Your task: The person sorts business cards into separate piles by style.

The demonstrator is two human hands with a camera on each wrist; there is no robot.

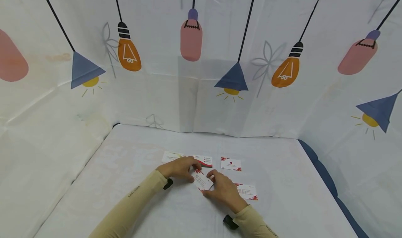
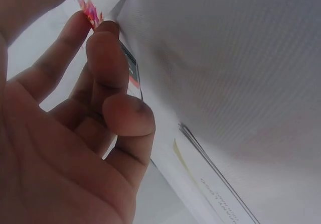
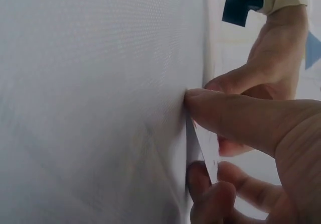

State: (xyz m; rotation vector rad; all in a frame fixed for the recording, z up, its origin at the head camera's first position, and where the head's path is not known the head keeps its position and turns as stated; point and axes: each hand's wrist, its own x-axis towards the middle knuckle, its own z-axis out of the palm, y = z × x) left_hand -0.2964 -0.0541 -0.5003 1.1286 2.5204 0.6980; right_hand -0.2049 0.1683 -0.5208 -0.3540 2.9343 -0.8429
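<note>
A white business card (image 1: 202, 180) with red leaf corners is held at a slant between both hands, low over the table. My left hand (image 1: 181, 168) pinches its upper left end; in the left wrist view, a fingertip meets the leaf-printed corner (image 2: 90, 10). My right hand (image 1: 224, 189) grips the opposite end, thumb low and fingers at the far edge. In the right wrist view the card (image 3: 206, 146) is seen nearly edge-on, tilted between thumb and fingers. Just beyond the left hand lie a card with a red and green band (image 1: 205, 161) and a yellow-marked card (image 1: 171, 156).
Another red-leaf card (image 1: 231, 164) lies at the back right. A similar card (image 1: 248, 191) is partly hidden behind the right hand. The white table (image 1: 132, 154) meets a lamp-printed cloth wall (image 1: 157, 91) at the back.
</note>
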